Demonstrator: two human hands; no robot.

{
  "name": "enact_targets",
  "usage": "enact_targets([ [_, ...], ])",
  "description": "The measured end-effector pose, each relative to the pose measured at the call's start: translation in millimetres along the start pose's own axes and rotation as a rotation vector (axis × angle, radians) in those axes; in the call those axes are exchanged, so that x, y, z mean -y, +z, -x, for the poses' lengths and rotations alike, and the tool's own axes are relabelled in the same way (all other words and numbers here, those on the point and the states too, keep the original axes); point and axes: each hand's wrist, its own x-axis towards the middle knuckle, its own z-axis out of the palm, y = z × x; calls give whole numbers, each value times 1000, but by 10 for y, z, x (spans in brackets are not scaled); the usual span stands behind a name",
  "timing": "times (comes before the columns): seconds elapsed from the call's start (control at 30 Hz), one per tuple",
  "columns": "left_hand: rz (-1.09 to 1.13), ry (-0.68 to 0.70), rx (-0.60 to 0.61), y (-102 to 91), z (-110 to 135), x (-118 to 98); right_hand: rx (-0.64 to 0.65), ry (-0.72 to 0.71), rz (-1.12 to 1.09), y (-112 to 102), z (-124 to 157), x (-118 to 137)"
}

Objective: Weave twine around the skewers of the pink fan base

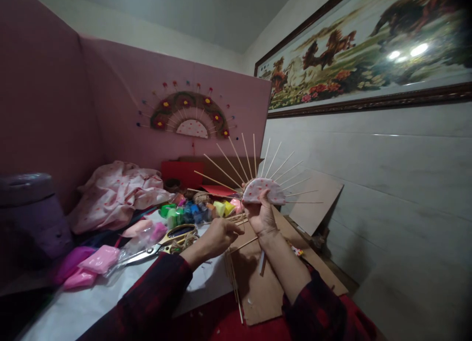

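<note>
My right hand [261, 218] grips a half-round piece covered in pale pink, dotted cloth [263, 191], its thumb pressed on the front. Thin wooden sticks [236, 154] fan out from the curved edge of this piece. Just to the left and a little lower, my left hand [218, 238] is closed, its fingers pointing toward the right hand. Whatever those fingers hold, if anything, is too small to make out. Beneath both hands lies a brown cardboard sheet [263, 296], with more loose thin sticks [236, 287] along its left edge.
Scissors [147, 252] with gold handles lie left of my left hand. Beyond are bagged coloured clay packs [191, 212], a ball of twine [201, 198] and crumpled dotted cloth [121, 193]. A finished-looking fan decoration [186, 102] is pinned on the pink panel [110, 85].
</note>
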Motion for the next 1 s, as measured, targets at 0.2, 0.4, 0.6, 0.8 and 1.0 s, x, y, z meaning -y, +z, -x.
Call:
enact_targets([
  [0.2, -67, 75, 23, 134, 11, -3, -4, 62, 47, 24, 52, -62],
  [0.4, -247, 4, -70, 116, 12, -2, 1, 13, -14, 55, 64, -64],
  [0.6, -206, -172, -307, -46, -72, 79, 25, 10, -41, 107, 90, -59],
  [0.8, 471, -225, -572, -179, -101, -81, 23, 27, -54, 156, 129, -78],
  [1.0, 856, -176, -494, -83, -70, -250, 55, 58, -70, 174, 174, -180],
])
